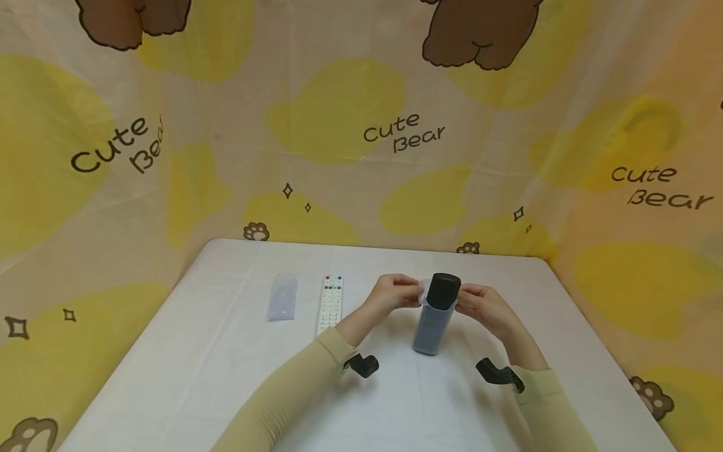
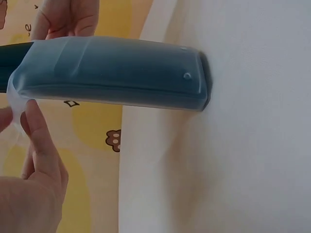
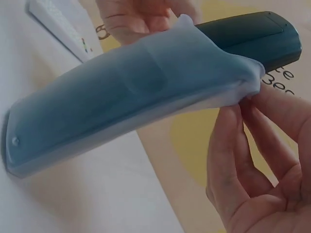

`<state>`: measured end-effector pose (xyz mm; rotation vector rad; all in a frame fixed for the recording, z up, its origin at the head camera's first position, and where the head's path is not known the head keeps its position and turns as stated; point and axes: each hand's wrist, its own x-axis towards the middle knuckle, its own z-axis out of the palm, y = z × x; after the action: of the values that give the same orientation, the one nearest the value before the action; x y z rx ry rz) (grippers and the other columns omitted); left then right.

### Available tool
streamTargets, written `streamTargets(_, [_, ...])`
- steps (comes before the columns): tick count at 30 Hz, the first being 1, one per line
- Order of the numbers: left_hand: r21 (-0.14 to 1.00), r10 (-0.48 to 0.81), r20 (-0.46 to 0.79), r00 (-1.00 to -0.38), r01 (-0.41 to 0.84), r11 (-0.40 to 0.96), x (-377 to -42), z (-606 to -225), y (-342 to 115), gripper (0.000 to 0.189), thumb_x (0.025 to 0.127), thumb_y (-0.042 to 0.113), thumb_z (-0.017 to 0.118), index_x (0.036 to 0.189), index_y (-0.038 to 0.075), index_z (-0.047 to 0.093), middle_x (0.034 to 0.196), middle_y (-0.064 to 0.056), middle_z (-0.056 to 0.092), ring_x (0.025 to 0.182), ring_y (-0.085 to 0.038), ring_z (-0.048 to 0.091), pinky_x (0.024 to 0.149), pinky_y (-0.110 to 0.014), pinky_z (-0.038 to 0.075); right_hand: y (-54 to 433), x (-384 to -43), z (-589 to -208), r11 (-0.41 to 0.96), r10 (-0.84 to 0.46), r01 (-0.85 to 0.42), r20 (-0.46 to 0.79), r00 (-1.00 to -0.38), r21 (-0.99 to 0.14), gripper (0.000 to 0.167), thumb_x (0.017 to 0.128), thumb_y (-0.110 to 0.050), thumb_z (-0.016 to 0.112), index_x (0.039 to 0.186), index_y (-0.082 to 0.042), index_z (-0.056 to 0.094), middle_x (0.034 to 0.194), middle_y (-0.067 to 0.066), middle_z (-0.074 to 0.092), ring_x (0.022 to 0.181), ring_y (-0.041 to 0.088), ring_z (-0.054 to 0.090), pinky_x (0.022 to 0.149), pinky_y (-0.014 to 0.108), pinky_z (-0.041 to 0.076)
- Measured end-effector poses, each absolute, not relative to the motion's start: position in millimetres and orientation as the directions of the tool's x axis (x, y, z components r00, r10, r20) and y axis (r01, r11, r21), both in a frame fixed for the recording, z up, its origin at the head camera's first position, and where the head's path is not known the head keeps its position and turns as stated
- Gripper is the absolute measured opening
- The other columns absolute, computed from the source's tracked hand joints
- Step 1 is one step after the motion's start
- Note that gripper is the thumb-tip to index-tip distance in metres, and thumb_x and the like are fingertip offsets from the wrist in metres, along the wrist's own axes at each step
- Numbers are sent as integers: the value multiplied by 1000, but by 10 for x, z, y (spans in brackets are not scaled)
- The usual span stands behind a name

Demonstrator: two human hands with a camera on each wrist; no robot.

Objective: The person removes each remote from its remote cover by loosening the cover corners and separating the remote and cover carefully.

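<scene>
A black remote control (image 1: 444, 290) stands nearly upright, most of its length inside a translucent silicone cover (image 1: 432, 329). Its bare dark top end sticks out past the cover's opening, and the covered lower end is at the white tabletop. My left hand (image 1: 395, 294) pinches the left edge of the opening, pulling the rim outward between thumb and fingers. On the other side, my right hand (image 1: 488, 312) pinches the rim too; the right wrist view shows the cover's edge (image 3: 250, 87) bunched between thumb and fingertips.
Left of my hands a white remote control (image 1: 330, 304) with coloured buttons lies on the table (image 1: 169, 376), partly behind my left forearm. Farther left lies a second translucent cover (image 1: 282, 298), flat. A patterned cloth (image 1: 339, 113) hangs behind the table and along its sides.
</scene>
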<state>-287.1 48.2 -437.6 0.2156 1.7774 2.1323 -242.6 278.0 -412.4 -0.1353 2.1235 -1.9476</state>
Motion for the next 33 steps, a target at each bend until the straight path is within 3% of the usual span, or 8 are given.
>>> streamTargets(3, [951, 408, -155, -900, -248, -186, -2876, -4401, 480, 25, 86, 6, 67, 106, -8, 64, 83, -6, 66, 66, -13, 65, 71, -29, 58, 2763, -2415, -4135, 119, -220, 93, -117, -968, -989, 11, 94, -17, 59, 96, -21, 69, 94, -10, 65, 89, 5, 63, 82, 18, 53])
streamTargets(7, [927, 446, -177, -877, -301, -224, -2871, -4427, 490, 20, 88, 7, 65, 104, -5, 65, 80, -3, 66, 67, -12, 64, 70, -26, 58, 2759, -2402, -4137, 129, -195, 107, -131, -972, -986, 14, 94, -17, 58, 102, -13, 69, 94, -9, 65, 89, 5, 63, 82, 18, 53])
streamTargets(11, [939, 447, -136, -884, -259, -226, -2834, -4422, 501, 14, 88, 5, 64, 100, -4, 65, 79, -2, 66, 66, -12, 64, 69, -25, 58, 2771, -2392, -4149, 93, -216, 152, -169, -962, -984, 19, 96, -16, 54, 108, -7, 67, 95, -7, 65, 88, 6, 63, 81, 18, 54])
streamTargets(19, [981, 423, -130, -897, -179, -78, -2776, -4492, 482, 19, 89, 7, 64, 102, -6, 67, 84, -5, 69, 70, -13, 66, 73, -32, 58, 2768, -2372, -4259, -14, -288, 218, -205, -935, -976, 29, 98, -7, 46, 91, -17, 72, 92, -4, 67, 84, 8, 64, 79, 19, 55])
streamTargets(23, [987, 429, -128, -894, -158, -35, -2763, -4532, 468, 19, 89, 9, 64, 102, -5, 68, 90, -10, 71, 75, -15, 68, 74, -34, 58, 2771, -2360, -4302, 26, -276, 201, -200, -940, -979, 24, 98, -7, 46, 105, -4, 69, 94, -3, 66, 86, 10, 65, 80, 21, 55])
streamTargets(27, [987, 425, -135, -895, -159, -22, -2760, -4543, 457, 19, 88, 9, 65, 102, -4, 68, 90, -11, 71, 73, -15, 68, 74, -32, 58, 2769, -2363, -4332, 56, -267, 199, -206, -941, -978, 32, 98, -8, 47, 119, 13, 56, 96, -3, 65, 88, 10, 65, 80, 21, 55])
streamTargets(33, [986, 420, -150, -895, -166, -2, -2764, -4555, 442, 18, 88, 8, 65, 100, -5, 69, 89, -10, 71, 71, -14, 67, 72, -31, 59, 2766, -2359, -4370, 67, -288, 202, -213, -934, -977, 37, 98, -9, 47, 124, 17, 50, 97, -3, 65, 90, 9, 65, 81, 21, 54])
